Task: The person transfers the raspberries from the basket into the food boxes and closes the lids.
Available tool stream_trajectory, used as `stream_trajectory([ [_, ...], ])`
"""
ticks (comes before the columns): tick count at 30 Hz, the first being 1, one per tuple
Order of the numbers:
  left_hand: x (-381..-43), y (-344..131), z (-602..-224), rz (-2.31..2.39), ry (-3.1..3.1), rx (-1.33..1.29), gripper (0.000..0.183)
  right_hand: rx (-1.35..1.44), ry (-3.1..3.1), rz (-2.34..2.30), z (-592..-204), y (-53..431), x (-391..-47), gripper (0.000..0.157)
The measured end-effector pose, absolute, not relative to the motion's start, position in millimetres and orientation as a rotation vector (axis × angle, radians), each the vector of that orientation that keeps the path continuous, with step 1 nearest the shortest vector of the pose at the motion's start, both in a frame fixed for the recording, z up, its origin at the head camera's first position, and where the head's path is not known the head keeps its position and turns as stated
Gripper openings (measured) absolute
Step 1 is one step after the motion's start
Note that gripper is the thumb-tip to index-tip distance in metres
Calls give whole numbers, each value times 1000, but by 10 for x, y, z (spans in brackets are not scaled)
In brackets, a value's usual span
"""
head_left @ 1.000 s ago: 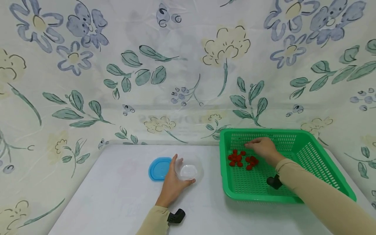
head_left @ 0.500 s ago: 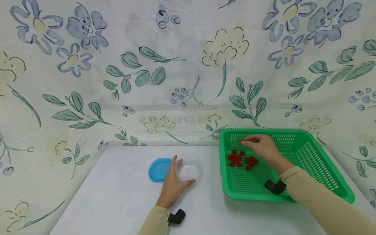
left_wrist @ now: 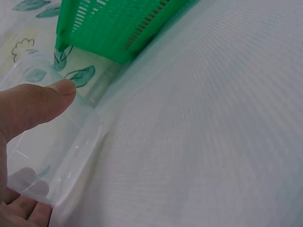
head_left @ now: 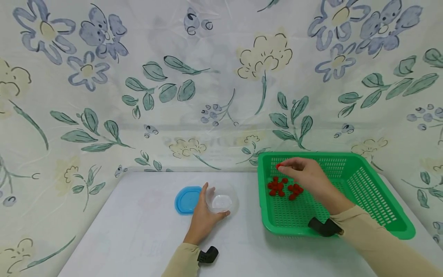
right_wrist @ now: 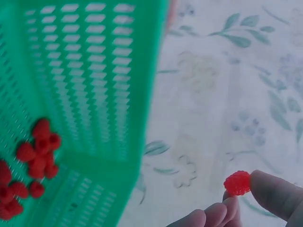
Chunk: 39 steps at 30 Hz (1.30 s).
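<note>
A red raspberry (right_wrist: 237, 183) is pinched between the thumb and fingertips of my right hand (head_left: 306, 175), raised over the back left of the green basket (head_left: 294, 231). Below it, several more raspberries (head_left: 276, 186) lie in two loose clusters on the basket floor. My left hand (head_left: 204, 217) grips a clear plastic container (head_left: 222, 200) that stands on the table, thumb on one side and fingers on the other. In the left wrist view the thumb lies against the clear container wall (left_wrist: 61, 137). I see no raspberries inside it.
A blue lid (head_left: 187, 200) lies on the white table (head_left: 138, 227) just left of the clear container. Behind the table hangs a flower-printed cloth (head_left: 214, 77). The basket's raised rim stands between its raspberries and the container.
My right hand has lifted and moved left with the raspberry, which now shows clearly at its fingertips. My left hand and the container have stayed in place.
</note>
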<state>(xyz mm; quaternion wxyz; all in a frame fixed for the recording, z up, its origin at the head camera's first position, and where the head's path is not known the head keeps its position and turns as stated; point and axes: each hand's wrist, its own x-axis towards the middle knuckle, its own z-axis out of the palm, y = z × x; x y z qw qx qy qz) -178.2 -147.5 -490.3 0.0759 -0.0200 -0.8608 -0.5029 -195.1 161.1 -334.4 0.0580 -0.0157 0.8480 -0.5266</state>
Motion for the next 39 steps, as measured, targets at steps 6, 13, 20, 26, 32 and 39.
stream_trajectory([
  [6,-1777,-1467,-4904,-1507,-2585,-47,115,-90,2558,-1656,-3353,1475,-1796,32],
  [13,-1770,-1471,-4889,-1522,-2577,-45,115,-144,2471,-1805,-3450,1245,-1662,25],
  [20,-1772,-1478,-4889,-1517,-2583,-48,115,-142,2395,-1940,-3562,1042,-1593,22],
  [26,-1794,-1476,-4899,-1503,-2597,-41,113,-145,2402,-1993,-3663,825,-1572,16],
  [32,-1806,-1474,-4910,-1522,-2597,-31,111,-185,2465,-2006,-3751,607,-1550,12],
  [39,-1808,-1456,-4919,-1520,-2592,-37,110,-233,2464,-2018,-3859,367,-1549,9],
])
